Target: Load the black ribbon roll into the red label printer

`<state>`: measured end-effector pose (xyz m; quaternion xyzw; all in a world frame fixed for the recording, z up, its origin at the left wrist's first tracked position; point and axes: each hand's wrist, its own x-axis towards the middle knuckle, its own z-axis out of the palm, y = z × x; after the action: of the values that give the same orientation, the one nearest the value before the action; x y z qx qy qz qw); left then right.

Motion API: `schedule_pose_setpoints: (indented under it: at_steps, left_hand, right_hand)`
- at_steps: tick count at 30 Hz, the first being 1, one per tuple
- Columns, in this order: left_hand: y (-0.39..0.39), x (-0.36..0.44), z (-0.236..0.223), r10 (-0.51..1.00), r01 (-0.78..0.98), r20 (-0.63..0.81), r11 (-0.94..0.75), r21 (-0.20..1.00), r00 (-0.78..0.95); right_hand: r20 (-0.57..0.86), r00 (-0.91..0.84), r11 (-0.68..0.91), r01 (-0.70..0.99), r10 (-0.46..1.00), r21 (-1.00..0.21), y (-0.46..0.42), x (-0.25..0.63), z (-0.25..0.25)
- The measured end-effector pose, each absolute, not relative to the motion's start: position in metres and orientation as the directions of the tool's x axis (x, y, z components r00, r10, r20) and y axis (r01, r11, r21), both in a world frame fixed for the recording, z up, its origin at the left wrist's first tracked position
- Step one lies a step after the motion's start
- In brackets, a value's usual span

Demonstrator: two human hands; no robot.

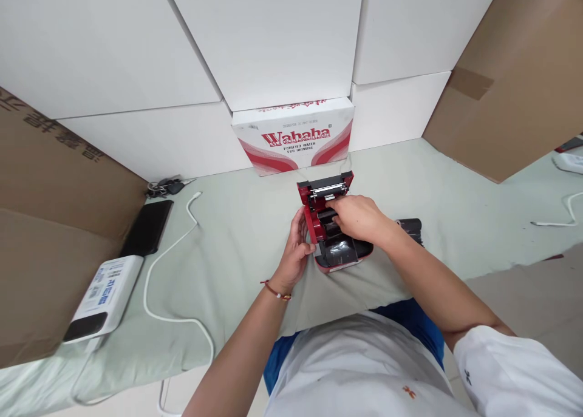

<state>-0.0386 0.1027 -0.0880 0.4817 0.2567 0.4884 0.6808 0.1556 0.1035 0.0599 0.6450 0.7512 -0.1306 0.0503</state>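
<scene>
A small red and black label printer (pixel 341 256) stands on the cloth in front of me, its lid (pixel 327 186) raised and tipped back. My left hand (pixel 297 247) grips the printer's left side, fingers behind and thumb at the front corner. Inside the open compartment, dark roll-like parts (pixel 327 221) show beside the red inner wall. My right hand (pixel 357 215) reaches in from the right with its fingers curled down. Whatever its fingertips hold or touch there is hidden. A black object (pixel 411 229) lies partly behind my right forearm.
A Wahaha water carton (pixel 296 138) stands behind the printer against white boxes (pixel 282 40). Brown cartons flank both sides (pixel 514 89). On the left lie keys (pixel 166 187), a black phone-like slab (pixel 148 226), a white power bank (pixel 107 295) and a white cable (pixel 157 262).
</scene>
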Motion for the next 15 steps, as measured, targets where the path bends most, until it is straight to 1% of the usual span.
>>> schedule_pose_setpoints:
  at_steps: [6,9,12,15]
  left_hand:
    - [0.102,-0.039,-0.087,0.912,-0.409,0.112,0.065,0.910,0.394]
    - [0.103,-0.039,-0.087,0.913,-0.415,0.120,0.058,0.908,0.389]
    - [0.103,-0.040,-0.087,0.912,-0.417,0.126,0.054,0.907,0.391]
    - [0.103,-0.040,-0.087,0.909,-0.414,0.125,0.056,0.909,0.398]
  right_hand:
    - [-0.226,-0.169,0.137,0.979,0.959,-0.150,0.104,0.158,0.055]
    - [-0.208,-0.199,0.164,0.971,0.958,-0.172,0.101,0.156,0.054]
    - [-0.165,-0.256,0.213,0.947,0.953,-0.238,0.098,0.160,0.050]
    - [-0.115,-0.215,0.171,0.936,0.970,-0.307,0.094,0.172,0.045]
